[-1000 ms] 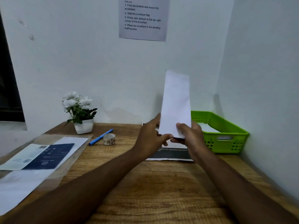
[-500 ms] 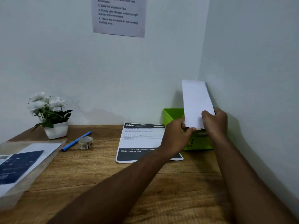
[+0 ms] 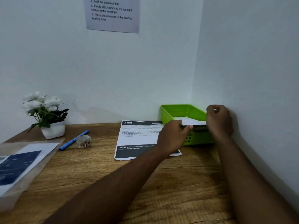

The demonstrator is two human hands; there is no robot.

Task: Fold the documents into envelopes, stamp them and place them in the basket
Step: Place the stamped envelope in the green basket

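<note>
Wall notice (image 3: 113, 25) cut off at the top edge, opening lines out of view. Envelope (image 3: 192, 122) ends hidden behind left hand (image 3: 173, 136) and right hand (image 3: 218, 122); right grip unclear. Printed sheet (image 3: 137, 139) — right side under the left forearm, small print unreadable. Plastic folder (image 3: 24, 167) runs off left.

White envelope (image 3: 193, 122) lies flat over green basket (image 3: 181, 111).

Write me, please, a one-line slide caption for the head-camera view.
Left hand and right hand hold a white envelope over the green basket, beside a printed sheet on the wooden desk.
</note>
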